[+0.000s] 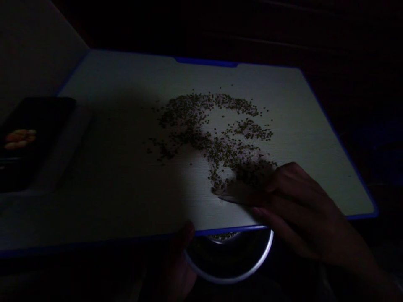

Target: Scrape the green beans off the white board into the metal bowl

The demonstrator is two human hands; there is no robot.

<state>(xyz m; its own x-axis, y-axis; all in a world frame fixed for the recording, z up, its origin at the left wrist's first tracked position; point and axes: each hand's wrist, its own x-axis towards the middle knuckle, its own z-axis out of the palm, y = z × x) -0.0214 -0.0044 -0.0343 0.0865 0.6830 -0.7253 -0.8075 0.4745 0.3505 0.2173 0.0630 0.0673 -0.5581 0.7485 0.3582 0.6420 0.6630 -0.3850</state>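
Observation:
Many small greenish-brown seeds or grains [226, 153] lie scattered on a pale, blue-edged board [135, 197]. My right hand [302, 205] is closed at the board's near right part, its fingers round a thin, dark, blade-like tool [234, 200]. The tool's tip lies flat on the board beside the nearest grains; its exact kind is too dark to tell. Below the near edge is a round metal bowl [231, 280], with some grains inside. My left hand [182, 270] grips the bowl's left side, thumb up by the board's edge; its other fingers are lost in the dark.
At the left stands a dark box-shaped thing [47, 126] with a picture of round, orange-brown items on its top. A pale wall [34, 46] rises behind it. The board has a blue handle strip [206, 62] at its far edge. The light is very dim.

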